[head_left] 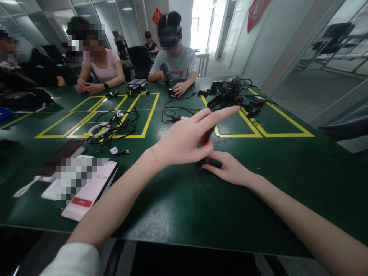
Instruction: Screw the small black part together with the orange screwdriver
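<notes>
A black-and-red tool [206,138] stands roughly upright on the green table, mostly hidden behind my hands, so its exact kind is unclear. My right hand [231,168] is closed round its dark lower end, with thumb and fingers near the tabletop. My left hand [184,142] is at its upper part. The index finger stretches past it to the right and the thumb is apart below, with the tool showing between them. I cannot see whether the left hand's hidden fingers touch it.
Tangled black cables lie on the green table [161,199], in a left bundle [117,126] and a right heap [230,94]. Phones, one lit [92,188], lie at front left. Yellow tape marks rectangles. Opposite, a co-worker [175,61] holds a black power drill [166,72]; others sit left.
</notes>
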`<state>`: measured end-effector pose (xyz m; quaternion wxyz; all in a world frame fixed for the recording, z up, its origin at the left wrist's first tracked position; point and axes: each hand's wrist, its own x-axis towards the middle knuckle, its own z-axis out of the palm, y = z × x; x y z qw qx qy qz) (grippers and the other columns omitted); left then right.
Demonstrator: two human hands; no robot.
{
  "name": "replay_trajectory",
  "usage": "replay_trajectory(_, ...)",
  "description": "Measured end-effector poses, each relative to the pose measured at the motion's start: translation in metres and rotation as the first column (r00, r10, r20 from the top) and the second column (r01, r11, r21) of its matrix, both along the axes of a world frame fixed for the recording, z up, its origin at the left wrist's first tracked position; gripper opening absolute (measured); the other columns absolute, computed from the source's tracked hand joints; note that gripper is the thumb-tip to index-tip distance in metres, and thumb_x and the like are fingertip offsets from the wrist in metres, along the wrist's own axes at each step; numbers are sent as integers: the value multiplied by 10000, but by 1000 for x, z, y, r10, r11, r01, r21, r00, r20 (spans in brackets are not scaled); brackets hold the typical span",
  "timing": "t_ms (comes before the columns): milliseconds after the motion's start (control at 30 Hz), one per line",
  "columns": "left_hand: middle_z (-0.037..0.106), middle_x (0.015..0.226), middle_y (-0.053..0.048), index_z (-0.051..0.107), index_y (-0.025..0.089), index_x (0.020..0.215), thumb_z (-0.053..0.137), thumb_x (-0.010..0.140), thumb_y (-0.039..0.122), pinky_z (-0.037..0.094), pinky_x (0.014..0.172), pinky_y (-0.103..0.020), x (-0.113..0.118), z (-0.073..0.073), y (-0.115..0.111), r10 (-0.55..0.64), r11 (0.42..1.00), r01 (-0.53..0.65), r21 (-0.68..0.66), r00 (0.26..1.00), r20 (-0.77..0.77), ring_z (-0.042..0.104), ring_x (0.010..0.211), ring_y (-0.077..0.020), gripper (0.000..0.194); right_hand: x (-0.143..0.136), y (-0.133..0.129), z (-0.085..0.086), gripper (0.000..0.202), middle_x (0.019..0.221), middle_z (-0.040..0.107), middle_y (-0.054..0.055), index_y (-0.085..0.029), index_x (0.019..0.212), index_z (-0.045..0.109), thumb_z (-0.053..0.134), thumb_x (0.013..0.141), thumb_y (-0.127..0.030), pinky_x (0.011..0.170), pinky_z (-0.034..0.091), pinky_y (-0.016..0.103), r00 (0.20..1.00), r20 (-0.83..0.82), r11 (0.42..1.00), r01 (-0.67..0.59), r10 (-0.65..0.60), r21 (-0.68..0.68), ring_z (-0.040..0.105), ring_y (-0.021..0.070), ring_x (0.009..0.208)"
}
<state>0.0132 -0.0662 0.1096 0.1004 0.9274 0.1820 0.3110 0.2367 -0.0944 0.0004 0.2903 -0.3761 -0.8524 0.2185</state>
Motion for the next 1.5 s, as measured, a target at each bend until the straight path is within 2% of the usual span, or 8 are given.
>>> replay_trajectory(133, 645, 1285, -84, 369, 356, 1611, 478, 970, 203, 591, 841, -371, 0, -1, 0, -4, 1000, 4, 9, 1000, 4, 685, 1018, -240, 667, 0, 0, 1, 191, 1027, 814, 104, -200, 1107, 734, 640, 986, -315, 859, 645, 426, 1000, 2, 1000, 2, -2, -6, 773, 262, 898)
replay_trajectory(367, 653, 1270, -79, 376, 335, 1612, 491, 940, 175, 587, 945, -404, 0, 2, -1, 19, 999, -18, 30, 1000, -10, 685, 1081, -255, 700, -1, 1, -1, 188, 1033, 811, 113, -182, 1089, 721, 632, 993, -317, 835, 642, 402, 1000, -10, 1000, -3, 3, 6, 771, 256, 883)
replay_trajectory(667, 652, 1237, -73, 373, 353, 1607, 490, 954, 189, 597, 846, -370, 0, 1, -1, 8, 1000, -8, 0, 1000, -3, 685, 963, -225, 684, -1, 0, 0, 189, 1019, 812, 99, -199, 1100, 732, 642, 987, -320, 837, 647, 407, 1000, -3, 1000, 5, -5, -9, 770, 254, 880)
replay_trajectory(800, 650, 1246, -79, 383, 332, 1600, 487, 929, 178, 586, 840, -360, 1, 1, -1, -1, 1000, 1, -1, 1000, -3, 676, 960, -223, 697, -1, 0, 1, 187, 1009, 812, 99, -198, 1087, 733, 636, 992, -327, 837, 648, 410, 1000, -2, 1000, 5, -5, 8, 772, 257, 881)
replay_trajectory(1033, 649, 1253, -79, 360, 360, 1607, 478, 942, 187, 577, 846, -376, 1, -1, 1, 10, 1000, -10, 20, 1000, -9, 678, 976, -236, 697, 0, 0, 0, 192, 1015, 811, 99, -199, 1103, 731, 632, 998, -326, 844, 649, 410, 1000, 4, 1000, 0, 0, 11, 773, 253, 881)
replay_trajectory(1267, 659, 1212, -80, 391, 302, 1597, 483, 894, 148, 564, 864, -365, 1, -1, 1, -8, 1000, 8, 14, 1000, -16, 671, 980, -229, 725, 0, 1, -1, 173, 1004, 810, 99, -202, 1078, 728, 641, 988, -321, 839, 651, 417, 1000, -5, 1000, -1, 1, 9, 773, 255, 876)
replay_trajectory(1500, 670, 1355, -90, 424, 281, 1582, 522, 908, 164, 569, 926, -359, 0, -2, 3, -3, 1000, 3, 24, 1000, -1, 688, 1106, -241, 691, 0, 1, 1, 179, 1007, 812, 95, -207, 1081, 731, 639, 990, -330, 836, 647, 411, 1000, -1, 1000, -1, 1, 10, 770, 256, 877)
